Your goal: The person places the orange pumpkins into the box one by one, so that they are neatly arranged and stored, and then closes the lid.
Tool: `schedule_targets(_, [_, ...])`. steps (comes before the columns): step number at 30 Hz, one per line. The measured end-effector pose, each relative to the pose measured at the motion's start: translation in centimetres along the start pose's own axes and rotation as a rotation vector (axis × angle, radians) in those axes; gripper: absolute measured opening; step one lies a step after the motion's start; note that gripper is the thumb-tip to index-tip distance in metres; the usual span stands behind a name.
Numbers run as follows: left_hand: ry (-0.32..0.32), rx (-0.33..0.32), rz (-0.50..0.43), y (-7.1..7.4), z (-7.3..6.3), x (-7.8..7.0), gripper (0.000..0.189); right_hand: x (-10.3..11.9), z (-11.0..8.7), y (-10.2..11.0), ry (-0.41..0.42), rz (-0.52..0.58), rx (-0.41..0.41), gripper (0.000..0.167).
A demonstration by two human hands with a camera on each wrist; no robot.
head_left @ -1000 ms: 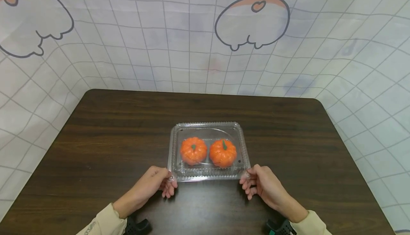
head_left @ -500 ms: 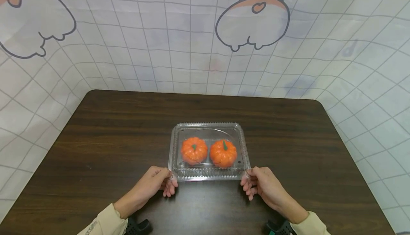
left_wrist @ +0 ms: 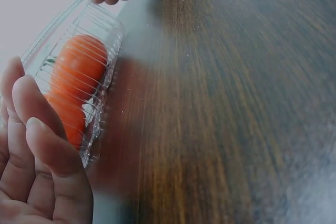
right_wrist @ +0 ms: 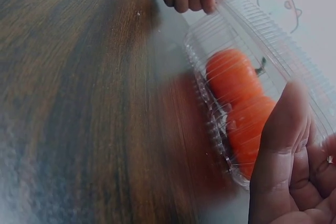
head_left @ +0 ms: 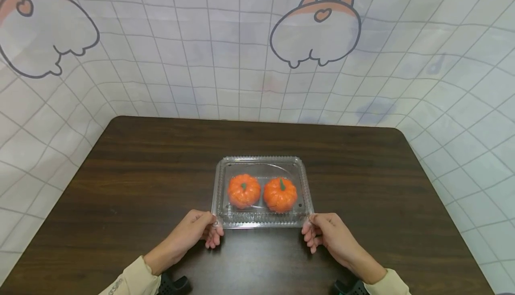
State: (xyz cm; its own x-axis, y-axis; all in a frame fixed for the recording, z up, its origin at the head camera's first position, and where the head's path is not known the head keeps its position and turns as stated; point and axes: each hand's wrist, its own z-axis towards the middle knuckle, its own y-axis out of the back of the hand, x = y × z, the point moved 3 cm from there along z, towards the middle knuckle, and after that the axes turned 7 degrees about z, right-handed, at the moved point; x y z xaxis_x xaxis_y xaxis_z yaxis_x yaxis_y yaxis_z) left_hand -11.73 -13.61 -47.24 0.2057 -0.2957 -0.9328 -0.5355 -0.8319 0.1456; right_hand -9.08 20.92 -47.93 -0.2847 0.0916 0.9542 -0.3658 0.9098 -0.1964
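Observation:
A clear plastic clamshell box (head_left: 261,224) lies near the middle of the table, its lid down. Through the lid show two orange toy pumpkins with green stems, the left pumpkin (head_left: 243,192) beside the right pumpkin (head_left: 280,196). My left hand (head_left: 201,229) pinches the box's near left corner between thumb and fingers. At the near right corner, my right hand (head_left: 327,238) pinches the rim the same way. Both wrist views show the ribbed side wall (left_wrist: 107,22) low over the tabletop, with orange pumpkin (right_wrist: 231,74) behind it.
The dark wood-grain table (head_left: 161,161) has rounded far corners. Behind it and along both sides hangs a white grid-patterned cloth (head_left: 249,53) with dog drawings. Dark straps with devices (head_left: 177,284) sit at the wrists, below cream sleeves.
The head view has tipped up slightly, so everything sits a little lower in it. Both hands keep their pinch on the box corners, and the pumpkins stay in place.

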Motion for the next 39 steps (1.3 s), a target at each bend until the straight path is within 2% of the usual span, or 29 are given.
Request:
schedule_targets(12, [-0.008,0.002,-0.012,0.03,-0.10,-0.06,0.037,-0.34,-0.14,0.08,0.045,-0.005,0.026,0.036])
schedule_targets(19, [0.007,-0.003,-0.002,-0.10,-0.10,-0.24,0.036,-0.14,-0.19,-0.03,0.041,0.000,0.018,0.034])
schedule_targets(32, [0.035,-0.011,-0.006,0.00,-0.07,-0.28,0.035,0.09,0.04,0.01,-0.027,0.040,0.019,0.038])
schedule_targets(39, [0.045,0.008,-0.022,0.16,-0.17,-0.18,0.033,0.54,0.07,-0.12,-0.091,0.159,0.068,0.039])
